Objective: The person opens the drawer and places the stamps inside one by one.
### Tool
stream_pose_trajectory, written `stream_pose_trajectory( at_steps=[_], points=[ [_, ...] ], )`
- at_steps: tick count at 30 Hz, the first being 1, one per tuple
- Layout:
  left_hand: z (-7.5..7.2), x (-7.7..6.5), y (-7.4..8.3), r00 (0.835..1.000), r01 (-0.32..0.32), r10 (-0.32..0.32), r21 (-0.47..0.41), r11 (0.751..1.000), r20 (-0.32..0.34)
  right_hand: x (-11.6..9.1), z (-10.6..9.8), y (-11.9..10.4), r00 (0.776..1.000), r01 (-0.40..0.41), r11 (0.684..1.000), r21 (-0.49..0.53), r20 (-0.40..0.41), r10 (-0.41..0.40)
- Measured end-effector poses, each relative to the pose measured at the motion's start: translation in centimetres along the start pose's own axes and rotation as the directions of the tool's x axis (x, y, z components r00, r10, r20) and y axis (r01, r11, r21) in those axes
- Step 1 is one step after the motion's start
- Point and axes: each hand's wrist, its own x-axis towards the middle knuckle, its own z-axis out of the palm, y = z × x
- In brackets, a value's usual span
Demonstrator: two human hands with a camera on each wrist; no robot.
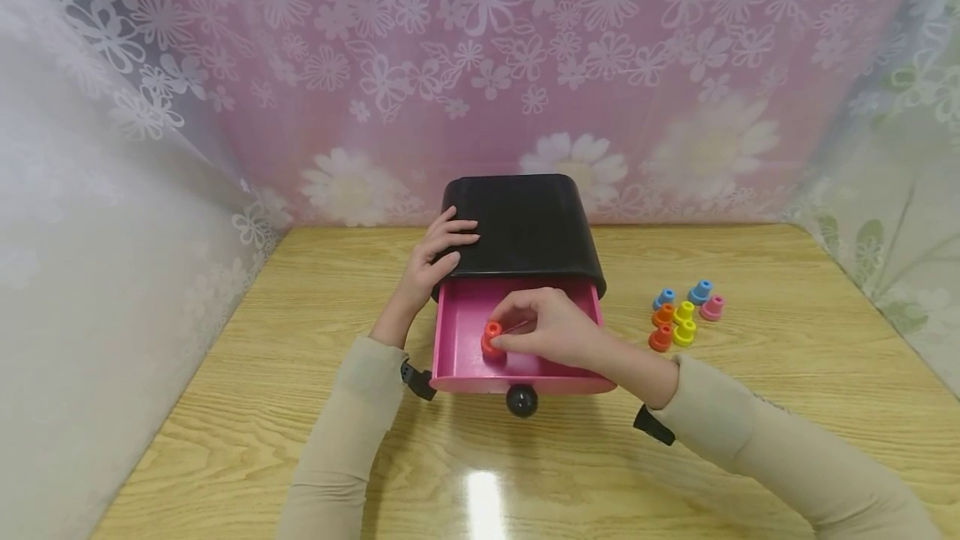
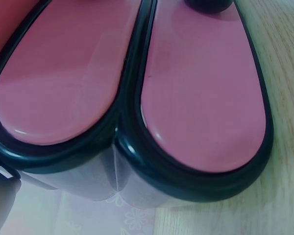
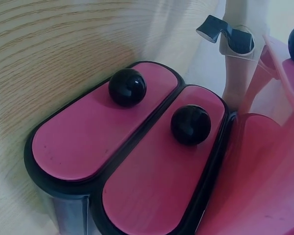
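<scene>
A black cabinet [image 1: 521,223] with pink drawers stands on the table, its top drawer [image 1: 517,385] pulled out toward me. My left hand [image 1: 435,252] rests on the cabinet's left top edge, fingers spread over the black surface. Inside the open drawer, my right hand [image 1: 551,327] pinches a small red stepped plastic peg [image 1: 492,340] between thumb and fingers, near the drawer's left front. The peg is upright, with a hole in its top. In the right wrist view, two closed lower drawers [image 3: 157,171] with round black knobs show beside the open one; neither the right hand nor the peg appears there.
To the cabinet's right, several similar pegs cluster on the wooden table [image 1: 750,407]: blue [image 1: 701,292], pink [image 1: 713,307], yellow [image 1: 684,332], orange [image 1: 663,315] and red [image 1: 661,338]. A black knob [image 1: 522,401] juts from the open drawer's front. Flowered curtains [image 1: 480,65] hang behind and at both sides.
</scene>
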Motion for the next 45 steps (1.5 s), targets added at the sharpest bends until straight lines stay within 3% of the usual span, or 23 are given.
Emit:
stream_pose_trajectory(
  at_steps=[21, 30, 32, 34, 41, 45],
  points=[
    [0.0, -0.2, -0.1, 1.000, 0.008, -0.008, 0.002, 1.000, 0.002, -0.1, 0.3, 0.0, 0.996, -0.014, 0.999, -0.037, 0.086, 0.017],
    [0.0, -0.1, -0.2, 1.000, 0.003, -0.003, -0.003, 1.000, -0.004, -0.1, 0.4, 0.0, 0.996, 0.030, 0.995, -0.097, 0.086, -0.021],
    [-0.1, -0.4, -1.2, 1.000, 0.001, -0.001, 0.004, 1.000, -0.005, -0.2, 0.4, 0.0, 0.996, 0.039, 0.994, -0.101, 0.089, -0.030],
    [0.0, -0.4, -1.2, 1.000, 0.009, -0.008, 0.006, 1.000, -0.006, -0.2, 0.4, -0.1, 0.995, 0.046, 0.993, -0.110, 0.090, -0.036],
    [0.1, -0.2, -0.1, 1.000, 0.010, -0.010, -0.002, 1.000, -0.004, -0.3, -0.2, -0.5, 0.994, 0.077, 0.977, -0.198, 0.092, -0.060],
    [0.1, -0.1, -0.2, 1.000, 0.001, -0.001, -0.001, 1.000, -0.005, -0.5, -0.6, -0.4, 0.994, 0.091, 0.978, -0.187, 0.079, -0.077]
  ],
)
